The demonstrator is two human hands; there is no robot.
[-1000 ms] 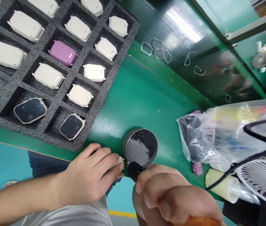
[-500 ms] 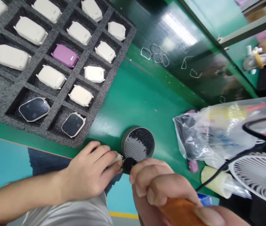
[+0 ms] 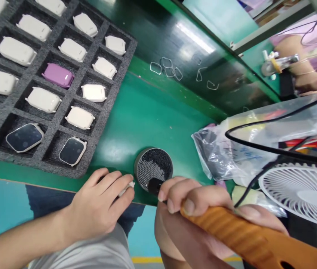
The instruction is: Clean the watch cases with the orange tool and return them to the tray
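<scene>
My left hand (image 3: 99, 205) is closed around a small white watch case (image 3: 125, 189), most of it hidden under the fingers, at the near edge of the green bench (image 3: 153, 116). My right hand (image 3: 203, 216) grips an orange electric screwdriver (image 3: 248, 239) whose black tip (image 3: 153, 185) is over the near rim of a round grey screw tray (image 3: 153, 169). The tip stands just right of the watch case.
A dark foam tray (image 3: 113, 89) at the left holds several white cases, one purple case (image 3: 58, 75) and two screen-up watches. Wire clips (image 3: 169, 71) lie at the back. A clear plastic bag (image 3: 248, 149), a black cable and a white fan (image 3: 301, 194) crowd the right. Another person's arm (image 3: 307, 56) is at the far right.
The view has shifted so everything sits further left. The screwdriver tip has moved from the watch case onto the screw tray's rim. More of the orange handle shows.
</scene>
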